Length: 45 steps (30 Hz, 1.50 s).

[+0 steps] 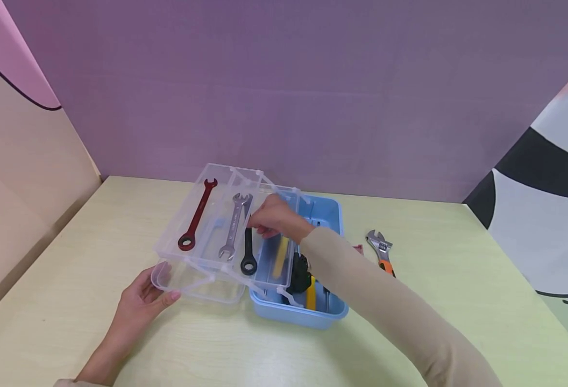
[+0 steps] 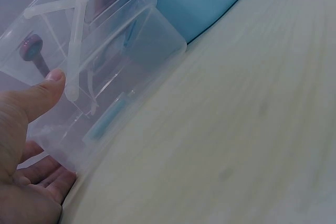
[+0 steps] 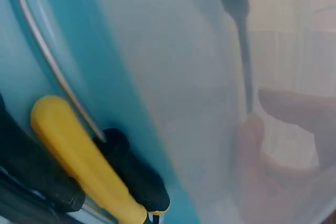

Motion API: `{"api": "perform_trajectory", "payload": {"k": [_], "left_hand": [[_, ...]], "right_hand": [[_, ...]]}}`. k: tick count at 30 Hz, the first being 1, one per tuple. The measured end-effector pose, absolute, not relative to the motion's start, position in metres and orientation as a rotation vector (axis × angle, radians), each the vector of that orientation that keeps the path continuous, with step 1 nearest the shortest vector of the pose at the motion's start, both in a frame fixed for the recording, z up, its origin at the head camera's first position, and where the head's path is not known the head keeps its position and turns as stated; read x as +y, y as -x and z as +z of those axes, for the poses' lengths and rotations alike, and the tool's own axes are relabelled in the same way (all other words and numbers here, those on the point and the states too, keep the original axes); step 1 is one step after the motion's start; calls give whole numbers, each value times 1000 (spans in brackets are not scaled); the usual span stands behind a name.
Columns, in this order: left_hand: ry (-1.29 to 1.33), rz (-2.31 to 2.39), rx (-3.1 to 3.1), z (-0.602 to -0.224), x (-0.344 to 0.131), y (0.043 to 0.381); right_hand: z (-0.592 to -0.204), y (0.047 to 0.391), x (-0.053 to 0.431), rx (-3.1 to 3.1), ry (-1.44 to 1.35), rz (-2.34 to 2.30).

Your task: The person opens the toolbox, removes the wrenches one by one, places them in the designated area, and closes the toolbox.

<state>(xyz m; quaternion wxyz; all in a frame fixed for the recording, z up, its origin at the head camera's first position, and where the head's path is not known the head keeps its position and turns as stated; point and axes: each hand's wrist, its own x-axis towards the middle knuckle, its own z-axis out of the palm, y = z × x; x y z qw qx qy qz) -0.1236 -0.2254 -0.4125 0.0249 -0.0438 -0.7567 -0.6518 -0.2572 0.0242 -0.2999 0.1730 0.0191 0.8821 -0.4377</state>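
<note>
My left hand (image 1: 139,303) holds the rounded end of a clear plastic tray (image 1: 216,295), thumb at the near side and fingers behind it; the left wrist view shows the thumb (image 2: 39,95) against the clear wall. Above it, an upper clear tray holds a red ratchet wrench (image 1: 198,215) and a silver open-end wrench (image 1: 233,228). My right hand (image 1: 274,217) reaches into this tray and pinches a black ratchet wrench (image 1: 248,250) around its middle. Through the cloudy plastic in the right wrist view, the fingertips (image 3: 273,100) meet at a thin dark shaft.
The trays fold out leftward from a blue toolbox (image 1: 296,317). Inside it lie a yellow handle (image 3: 84,156), a black handle (image 3: 139,179) and other dark tools. An adjustable wrench (image 1: 381,250) with an orange handle lies on the table (image 1: 206,349) to the right.
</note>
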Motion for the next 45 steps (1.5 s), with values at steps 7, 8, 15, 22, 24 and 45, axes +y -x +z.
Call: {"api": "perform_trajectory", "payload": {"k": [7, 8, 15, 22, 24, 45], "left_hand": [[138, -2013, -2349, -412, -226, 123], [137, -2013, -2348, -412, -226, 123], [116, -2029, -2350, -413, -226, 123], [142, -2037, -2332, -413, -227, 122], [144, -2038, -2330, -413, -227, 122], [115, -2013, -2386, -409, -227, 125]], "right_hand": [[-304, 255, 23, 2578, -34, -1193], [-304, 255, 23, 2578, -33, -1196], [-300, 253, 21, 2608, -45, -1142], [-293, 248, 18, 2709, 22, -968], [-291, 246, 18, 2737, 52, -934], [-292, 252, 27, 2618, -117, -1077]]}}
